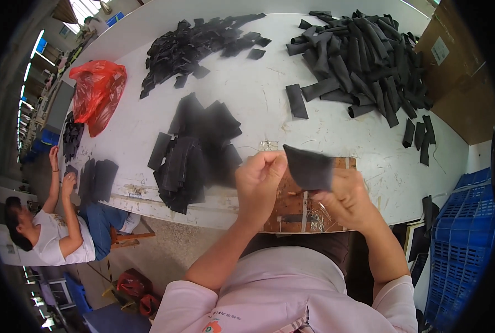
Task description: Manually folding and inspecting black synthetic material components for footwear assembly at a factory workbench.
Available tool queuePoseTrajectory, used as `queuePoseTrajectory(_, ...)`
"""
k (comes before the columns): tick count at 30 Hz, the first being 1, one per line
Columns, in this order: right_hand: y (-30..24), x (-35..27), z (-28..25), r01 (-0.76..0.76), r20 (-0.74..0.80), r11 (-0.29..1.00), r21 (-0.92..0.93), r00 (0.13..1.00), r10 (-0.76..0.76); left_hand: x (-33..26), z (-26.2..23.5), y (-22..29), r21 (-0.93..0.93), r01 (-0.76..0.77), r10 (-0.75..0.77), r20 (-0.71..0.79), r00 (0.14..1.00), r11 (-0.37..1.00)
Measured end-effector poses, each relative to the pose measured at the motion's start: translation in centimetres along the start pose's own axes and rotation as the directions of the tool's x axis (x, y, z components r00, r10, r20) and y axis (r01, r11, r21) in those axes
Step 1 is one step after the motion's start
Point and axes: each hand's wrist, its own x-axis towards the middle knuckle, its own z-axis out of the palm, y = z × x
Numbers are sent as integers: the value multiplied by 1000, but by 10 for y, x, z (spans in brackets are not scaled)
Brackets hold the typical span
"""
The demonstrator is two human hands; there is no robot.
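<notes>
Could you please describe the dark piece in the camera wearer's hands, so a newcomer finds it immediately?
At the near edge of the big white table lies a brown board. Above it, the left hand and right hand hold a dark four-sided piece. Unlike the dark pile leftward, it is off the table.

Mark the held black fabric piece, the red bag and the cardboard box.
Black fabric piece [311, 171], head view: middle of its face.
Red plastic bag [99, 89], head view: its crumpled side.
Brown cardboard box [459, 80], head view: its side wall.

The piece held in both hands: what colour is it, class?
The held piece is black to very dark grey, best seen in the head view.
</notes>
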Motion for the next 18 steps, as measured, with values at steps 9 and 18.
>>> queuePoseTrajectory(9, 19, -9, -7, -423, -302, 773, 472, 747, 593, 101, -60, -95, 995, 97, 252, -97, 963, 14)
queuePoseTrajectory(18, -9, -52, 38, -433, -104, 887, 161, 886, 451, 63, -64, -48, 761, -204, 331, -15, 943, 616)
